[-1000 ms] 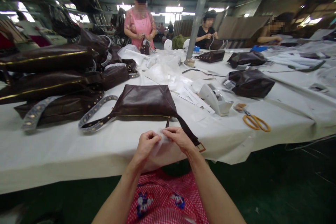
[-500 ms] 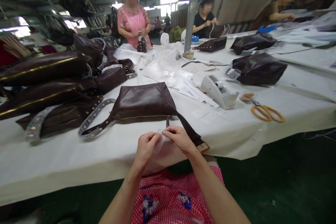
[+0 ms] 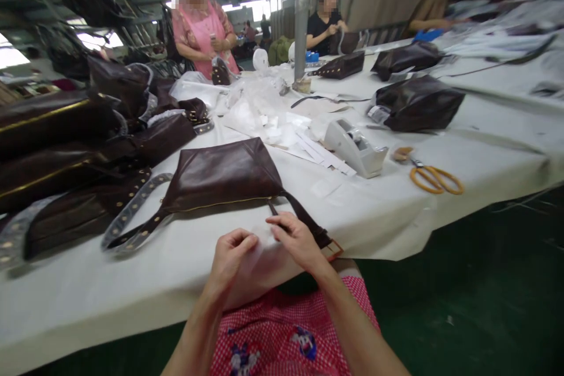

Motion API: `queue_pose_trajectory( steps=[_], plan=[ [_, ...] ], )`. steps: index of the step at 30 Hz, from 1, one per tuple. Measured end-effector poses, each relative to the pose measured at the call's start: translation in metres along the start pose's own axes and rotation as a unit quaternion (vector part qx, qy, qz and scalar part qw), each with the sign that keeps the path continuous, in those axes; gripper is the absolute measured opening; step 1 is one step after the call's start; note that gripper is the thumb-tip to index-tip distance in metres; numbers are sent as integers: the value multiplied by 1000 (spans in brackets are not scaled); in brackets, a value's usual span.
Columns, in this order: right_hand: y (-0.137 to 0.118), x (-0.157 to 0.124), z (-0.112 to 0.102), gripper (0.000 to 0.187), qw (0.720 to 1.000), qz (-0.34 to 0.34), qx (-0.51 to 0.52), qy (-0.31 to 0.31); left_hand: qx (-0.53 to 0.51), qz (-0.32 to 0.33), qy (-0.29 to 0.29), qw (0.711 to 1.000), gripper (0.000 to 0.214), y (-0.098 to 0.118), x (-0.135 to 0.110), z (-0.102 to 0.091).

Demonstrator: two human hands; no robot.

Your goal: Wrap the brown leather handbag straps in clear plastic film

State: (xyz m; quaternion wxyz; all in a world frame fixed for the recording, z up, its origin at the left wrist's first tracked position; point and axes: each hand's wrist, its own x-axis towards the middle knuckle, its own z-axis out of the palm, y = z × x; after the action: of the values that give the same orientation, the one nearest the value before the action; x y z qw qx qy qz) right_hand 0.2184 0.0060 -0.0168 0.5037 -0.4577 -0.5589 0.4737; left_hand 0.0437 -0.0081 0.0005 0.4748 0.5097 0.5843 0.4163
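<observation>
A dark brown leather bag [image 3: 220, 175] with a gold zip lies flat near the front edge of the white-covered table [image 3: 132, 282]. Its studded strap [image 3: 132, 214] trails to the left and a plain strap with a buckle [image 3: 333, 247] runs to the right. My left hand [image 3: 231, 255] and my right hand [image 3: 297, 238] are close together just in front of the bag, fingers pinched on a small pale translucent piece by the zip pull [image 3: 272, 209]. What the piece is I cannot make out.
Several brown bags are stacked at the left [image 3: 57, 147]. A white tape dispenser [image 3: 355, 148], orange-handled scissors [image 3: 434, 179], paper strips [image 3: 317, 155] and another bag [image 3: 416, 107] lie to the right. Three people work on the table's far side. A steel post [image 3: 302, 17] rises mid-table.
The view has shifted left and tilted. My right hand has moved forward to the zip pull of the bag, and my left hand stays pinched beside it.
</observation>
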Motion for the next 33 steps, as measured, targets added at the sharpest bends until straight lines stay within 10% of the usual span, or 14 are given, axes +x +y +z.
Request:
queue_pose_trajectory(
  steps=[4,8,10,13,16,33],
  plan=[
    [-11,-5,-24,11,987,-61,-124,80,-7,-19,-9,1000,31,-1,5,-2],
    [-12,2,-95,17,956,-39,-200,210,-14,-40,-19,999,40,-4,8,-4],
    [-10,16,-149,25,902,-37,-308,301,-12,-48,-26,998,42,-4,8,-5],
    [-9,47,-227,36,745,50,-571,342,-10,-59,-36,998,44,-3,7,-6],
    [-6,76,-277,35,697,88,-629,332,-18,-66,-33,997,45,-6,7,-7],
    [22,128,-348,29,667,159,-714,141,-52,-92,-40,994,47,-3,7,-10]
  ],
)
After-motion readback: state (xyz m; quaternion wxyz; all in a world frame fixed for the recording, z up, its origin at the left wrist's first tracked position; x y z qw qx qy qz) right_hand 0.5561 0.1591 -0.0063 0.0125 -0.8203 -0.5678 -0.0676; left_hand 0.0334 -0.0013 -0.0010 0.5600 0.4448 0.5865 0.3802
